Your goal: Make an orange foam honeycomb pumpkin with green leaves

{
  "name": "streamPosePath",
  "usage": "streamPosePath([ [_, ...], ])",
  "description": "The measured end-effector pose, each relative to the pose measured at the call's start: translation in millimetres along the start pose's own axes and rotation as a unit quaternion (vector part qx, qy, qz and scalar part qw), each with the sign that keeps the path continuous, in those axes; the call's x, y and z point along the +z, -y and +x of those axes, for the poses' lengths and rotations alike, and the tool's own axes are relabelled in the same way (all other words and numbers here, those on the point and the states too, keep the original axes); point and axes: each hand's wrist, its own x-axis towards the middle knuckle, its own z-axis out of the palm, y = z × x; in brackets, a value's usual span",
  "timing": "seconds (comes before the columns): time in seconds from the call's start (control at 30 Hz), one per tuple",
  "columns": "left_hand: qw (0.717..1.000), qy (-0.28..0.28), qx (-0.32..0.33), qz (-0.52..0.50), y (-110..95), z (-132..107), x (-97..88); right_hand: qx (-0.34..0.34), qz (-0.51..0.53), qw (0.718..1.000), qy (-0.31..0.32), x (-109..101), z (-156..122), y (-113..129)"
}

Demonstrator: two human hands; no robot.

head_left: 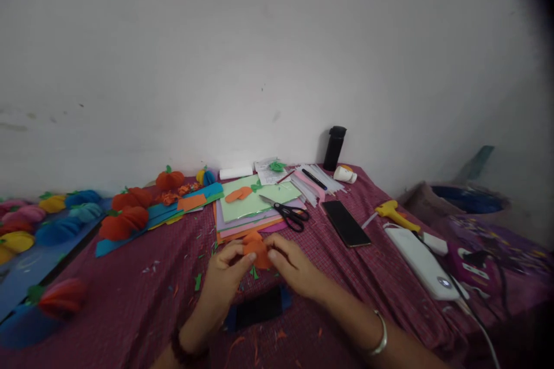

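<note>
An orange paper piece [256, 249] is held up between both hands above the front middle of the table. My left hand [225, 272] pinches its left side with thumb and fingers. My right hand [293, 265] is closed on its right side. Just beyond lie black-handled scissors [291, 214], resting on a stack of coloured paper sheets [236, 210]. Two orange oval cutouts [238, 194] sit on the light green top sheet. Below the hands is a dark rectangular item with blue ends [259, 307], its kind unclear.
Finished paper pumpkins [124, 222] and strips of coloured paper [164, 214] fill the left side. A phone [346, 223], a yellow glue gun [396, 214], a white power bank [422, 262] and cables lie right. A black bottle [334, 149] stands at the back. Paper scraps litter the cloth.
</note>
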Motion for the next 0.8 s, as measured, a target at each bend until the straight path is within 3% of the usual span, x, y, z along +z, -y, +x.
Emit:
streamPosePath([
  [0.23, 0.989, -0.032, 0.101, 0.105, -4.7, -6.7, 0.2, 0.012, 0.035, 0.989, -0.14, 11.3, 5.7, 5.2],
  [0.47, 0.961, -0.032, 0.198, 0.192, -4.7, -10.0, 4.3, 0.0, 0.013, 0.988, -0.155, 8.8, 2.9, 11.7],
  [0.8, 0.956, -0.034, 0.203, 0.209, -8.2, -13.7, 3.1, -0.013, 0.024, 0.984, -0.177, 5.9, 2.8, 13.7],
])
